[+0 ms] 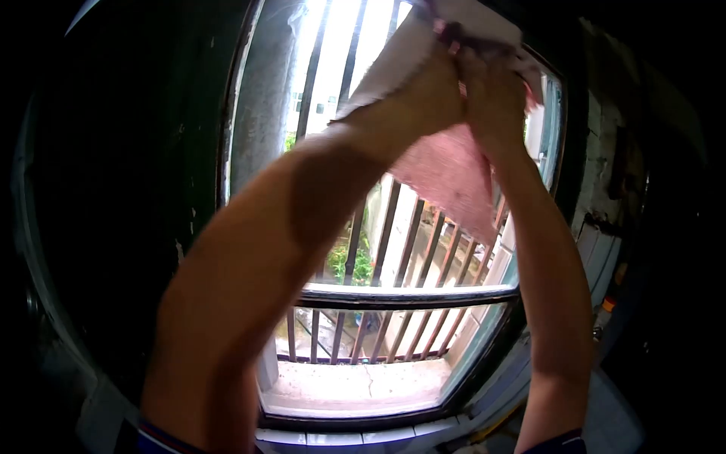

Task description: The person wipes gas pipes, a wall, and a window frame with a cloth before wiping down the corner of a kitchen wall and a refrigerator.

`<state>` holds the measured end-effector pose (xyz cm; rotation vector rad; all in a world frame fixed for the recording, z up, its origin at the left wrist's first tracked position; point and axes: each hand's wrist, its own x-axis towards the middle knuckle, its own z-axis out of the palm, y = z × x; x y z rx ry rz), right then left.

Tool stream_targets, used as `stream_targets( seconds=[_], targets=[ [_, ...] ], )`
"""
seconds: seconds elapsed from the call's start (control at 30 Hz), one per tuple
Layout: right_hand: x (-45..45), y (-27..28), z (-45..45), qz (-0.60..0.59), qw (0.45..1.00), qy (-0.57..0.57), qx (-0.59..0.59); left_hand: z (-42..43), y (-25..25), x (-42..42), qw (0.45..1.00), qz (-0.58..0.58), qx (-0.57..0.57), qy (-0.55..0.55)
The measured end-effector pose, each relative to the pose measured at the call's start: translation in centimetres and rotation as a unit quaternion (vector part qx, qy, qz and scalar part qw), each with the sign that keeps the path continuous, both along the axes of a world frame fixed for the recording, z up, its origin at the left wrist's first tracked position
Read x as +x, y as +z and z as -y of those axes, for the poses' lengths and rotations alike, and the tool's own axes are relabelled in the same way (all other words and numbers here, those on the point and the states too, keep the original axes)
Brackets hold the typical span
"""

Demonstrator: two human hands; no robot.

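Observation:
Both my arms reach up in front of a window [408, 297]. My left hand [437, 87] is raised near the top of the opening, closed on a pink cloth [451, 178]. Right beside it, my right hand [495, 102] is closed on the same cloth, its fingers bent and slightly blurred. A paler part of the cloth spreads above and to the left of my hands, and a pink corner hangs down below them. My fingertips are partly hidden in the folds, and I cannot tell whether the cloth touches glass.
Upright bars [389, 227] stand outside the window, above a pale concrete ledge [363, 384]. Green plants [361, 261] show beyond them. White tiles [336, 438] line the bottom edge. Dark surfaces flank the frame, and a small orange-topped object [609, 303] sits at the right.

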<state>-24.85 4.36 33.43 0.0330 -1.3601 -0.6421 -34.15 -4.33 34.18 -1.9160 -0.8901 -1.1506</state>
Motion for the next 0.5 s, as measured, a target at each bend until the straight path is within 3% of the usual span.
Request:
stream_targets(
  seconds=[0.03,0.07,0.1,0.13,0.17,0.2,0.23,0.33,0.43,0.5],
  targets=[
    [-1.1,0.1,2.2,0.016,0.998,0.064,-0.016,3.8,-0.5,-0.4,0.997,0.018,-0.054,-0.049],
    [-2.1,0.1,4.5,0.03,0.991,0.13,-0.03,6.7,-0.8,-1.1,0.941,-0.148,0.143,0.27],
    [-3.7,0.1,6.5,0.012,0.983,0.178,0.032,9.1,-1.3,-2.3,0.723,-0.288,0.316,0.544],
    [-5.1,-0.1,8.7,-0.022,0.989,0.149,0.008,11.0,-1.6,-3.5,0.758,-0.253,0.305,0.517],
    [-4.9,-0.2,11.0,0.07,0.978,0.197,0.004,12.9,-1.9,-4.6,0.792,-0.218,0.295,0.487],
    [-4.0,-0.7,14.0,0.201,0.939,0.228,-0.158,14.9,-2.2,-5.6,0.823,-0.183,0.287,0.454],
    [-8.4,-1.4,14.1,0.058,0.962,0.252,-0.083,15.6,-2.9,-6.0,0.828,-0.185,0.284,0.447],
    [-8.1,-2.3,15.2,0.046,0.973,0.222,-0.047,16.6,-3.9,-6.4,0.82,-0.144,0.285,0.475],
    [-6.3,-2.4,13.6,0.066,0.952,0.3,0.015,15.8,-3.8,-5.8,0.801,-0.102,0.289,0.513],
    [-4.2,-2.5,11.5,0.079,0.957,0.277,-0.036,13.0,-3.2,-5.0,0.826,-0.14,0.301,0.456]
  ],
)
